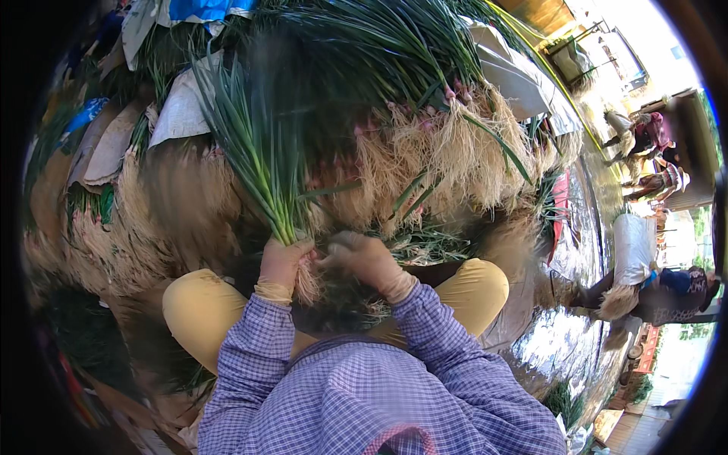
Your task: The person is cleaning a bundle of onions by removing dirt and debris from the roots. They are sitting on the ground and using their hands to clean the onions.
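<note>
My left hand [282,266], in a thin pale glove, grips a small bunch of green garlic [263,187] low on its stems. The long leaves fan up and away from me. Pinkish bulb ends and pale roots [308,278] hang out on the right side of that fist. Close beside the roots is my right hand [367,263], also gloved. Motion blurs its curled fingers, so whether they pinch anything is unclear. In front of both hands lies a large heap of green garlic [364,62], with its thick fringe of roots [455,148] facing me.
White sacking [512,74] covers parts of the heap. Loose leaves [426,244] lie low between my yellow-clad knees [483,284]. More rooted bunches [114,244] stand at left. On the wet ground [551,335] at right, a person [677,290] is beside a white-wrapped bundle [634,250]. Others are farther off.
</note>
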{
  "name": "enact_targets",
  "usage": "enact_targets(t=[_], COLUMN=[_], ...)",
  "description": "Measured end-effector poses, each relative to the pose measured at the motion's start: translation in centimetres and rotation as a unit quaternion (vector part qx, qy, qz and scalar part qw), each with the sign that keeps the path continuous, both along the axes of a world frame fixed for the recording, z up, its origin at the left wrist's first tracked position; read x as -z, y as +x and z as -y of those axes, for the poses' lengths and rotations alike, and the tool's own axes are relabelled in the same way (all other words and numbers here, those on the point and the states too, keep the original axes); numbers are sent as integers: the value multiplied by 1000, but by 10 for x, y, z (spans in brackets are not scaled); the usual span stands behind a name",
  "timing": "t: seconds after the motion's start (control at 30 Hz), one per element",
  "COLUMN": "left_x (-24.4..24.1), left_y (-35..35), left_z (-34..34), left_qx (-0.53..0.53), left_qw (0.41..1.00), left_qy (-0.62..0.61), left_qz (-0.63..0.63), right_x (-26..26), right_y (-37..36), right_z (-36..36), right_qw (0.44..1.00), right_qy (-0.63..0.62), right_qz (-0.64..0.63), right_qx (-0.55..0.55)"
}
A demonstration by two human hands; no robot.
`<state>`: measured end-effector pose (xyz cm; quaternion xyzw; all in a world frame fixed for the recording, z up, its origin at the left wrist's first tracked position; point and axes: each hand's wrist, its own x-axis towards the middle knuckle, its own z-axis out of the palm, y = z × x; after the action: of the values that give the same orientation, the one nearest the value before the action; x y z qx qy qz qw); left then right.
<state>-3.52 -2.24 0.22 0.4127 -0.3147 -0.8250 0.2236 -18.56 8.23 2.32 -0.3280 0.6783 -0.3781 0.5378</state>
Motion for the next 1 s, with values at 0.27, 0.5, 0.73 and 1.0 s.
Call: enact_targets(t=[0.27,0.5,0.73,1.0], left_x=[-27,-16,-24,-40], left_y=[8,4,8,10], left_z=[-3,-11,-6,-2], left_qx=[-41,-7,-13,-21], left_qw=[999,1000,998,999], left_qy=[3,-27,-18,-5], left_qz=[-18,-11,-51,-43], right_x=[-2,-33,-1,-53], right_y=[10,21,14,5], right_z=[52,80,65,70], right_qw=[992,984,958,998], right_qy=[-52,-63,-72,-20], right_qz=[-59,95,220,59], right_qx=[97,134,169,3])
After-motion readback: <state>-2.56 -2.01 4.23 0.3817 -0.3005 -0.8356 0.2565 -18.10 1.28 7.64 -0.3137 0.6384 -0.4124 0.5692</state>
